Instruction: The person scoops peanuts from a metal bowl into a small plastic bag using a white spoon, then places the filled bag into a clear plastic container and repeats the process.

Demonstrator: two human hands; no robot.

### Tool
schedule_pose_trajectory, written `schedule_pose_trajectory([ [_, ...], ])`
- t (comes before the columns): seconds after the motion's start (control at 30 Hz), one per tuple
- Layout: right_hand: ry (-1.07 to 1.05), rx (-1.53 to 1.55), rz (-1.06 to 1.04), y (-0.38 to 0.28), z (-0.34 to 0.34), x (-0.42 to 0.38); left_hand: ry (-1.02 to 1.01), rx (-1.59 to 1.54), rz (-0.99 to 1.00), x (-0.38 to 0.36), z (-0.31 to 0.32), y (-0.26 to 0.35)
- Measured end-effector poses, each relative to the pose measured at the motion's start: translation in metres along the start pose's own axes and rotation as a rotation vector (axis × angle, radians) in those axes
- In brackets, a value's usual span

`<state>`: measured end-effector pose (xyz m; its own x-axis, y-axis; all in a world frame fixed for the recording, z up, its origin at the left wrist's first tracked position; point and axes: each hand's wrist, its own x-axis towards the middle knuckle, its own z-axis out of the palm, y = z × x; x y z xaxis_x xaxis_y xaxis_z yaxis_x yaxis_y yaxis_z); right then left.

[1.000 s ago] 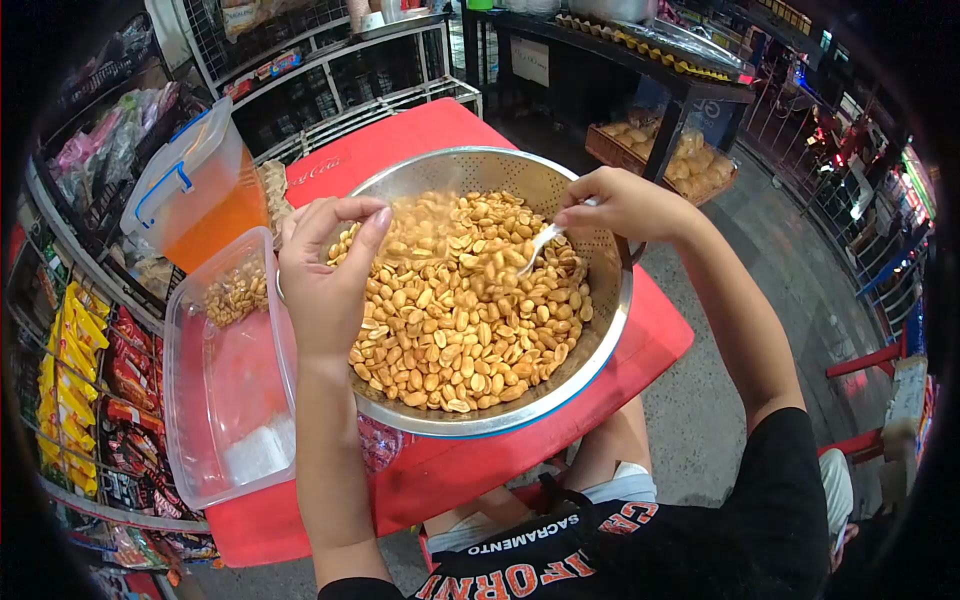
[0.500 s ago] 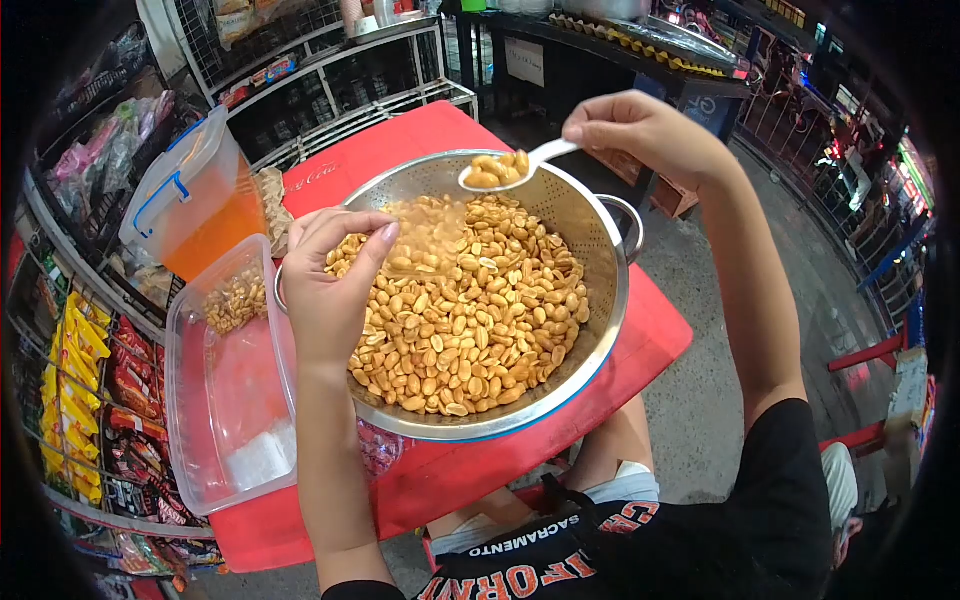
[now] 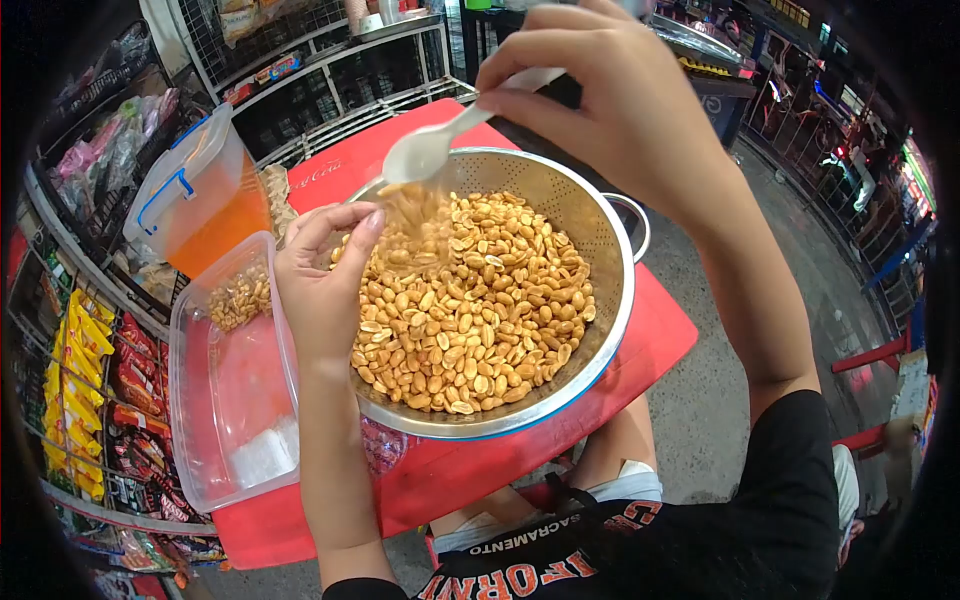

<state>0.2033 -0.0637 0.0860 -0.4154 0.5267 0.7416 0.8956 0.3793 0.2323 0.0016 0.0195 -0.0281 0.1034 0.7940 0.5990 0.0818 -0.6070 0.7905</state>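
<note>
A metal colander with loop handles holds a heap of golden peanuts. My left hand pinches the edge of a small clear plastic bag above the peanuts, on the colander's left side. Some peanuts show in or through the bag; motion blurs that spot. In my right hand is a white plastic spoon, gripped by its handle. Its bowl is tipped down at the bag's mouth, with peanuts just beneath it.
The colander stands on a red table. To its left are an open clear plastic bin with small filled bags and a white packet, and a lidded container of orange liquid. Snack packets hang at far left. A wire rack stands behind.
My right hand has moved left and closer, bringing the spoon from the colander's far right to the bag. The loaded spoon has turned over, and peanuts are leaving it. My left hand stays nearly in place.
</note>
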Motion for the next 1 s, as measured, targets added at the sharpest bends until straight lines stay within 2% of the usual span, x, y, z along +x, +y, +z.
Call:
schedule_pose_trajectory([
  [0.03, 0.001, 0.002, 0.000, 0.000, -0.004, 0.000, 0.004, -0.011, 0.005, 0.000, 0.000, 0.000],
  [0.1, 0.040, 0.061, 0.239, 0.002, -0.013, -0.001, 0.010, -0.022, 0.009, 0.000, 0.000, 0.000],
  [0.13, 0.176, -0.010, 0.014, 0.017, 0.001, -0.008, 0.010, 0.008, 0.028, 0.000, -0.001, 0.000],
  [0.17, 0.176, -0.010, 0.012, 0.028, 0.009, -0.016, 0.010, 0.038, 0.047, 0.000, -0.001, 0.000],
  [0.23, 0.028, 0.012, 0.224, 0.041, 0.019, -0.028, 0.015, 0.015, 0.039, 0.000, -0.001, 0.001],
  [0.37, -0.396, -0.107, 0.417, 0.048, 0.058, -0.051, 0.036, -0.017, 0.021, 0.000, 0.000, 0.001],
  [0.43, -0.456, -0.168, 0.367, 0.050, 0.080, -0.063, 0.032, -0.016, 0.034, 0.001, -0.001, 0.000],
  [0.7, -0.573, 0.099, 0.182, 0.035, 0.104, -0.077, 0.025, -0.024, 0.043, 0.000, 0.000, 0.001],
  [1.0, -0.759, 0.272, 0.531, 0.047, 0.096, -0.083, 0.025, 0.018, 0.067, 0.000, -0.001, 0.001],
])
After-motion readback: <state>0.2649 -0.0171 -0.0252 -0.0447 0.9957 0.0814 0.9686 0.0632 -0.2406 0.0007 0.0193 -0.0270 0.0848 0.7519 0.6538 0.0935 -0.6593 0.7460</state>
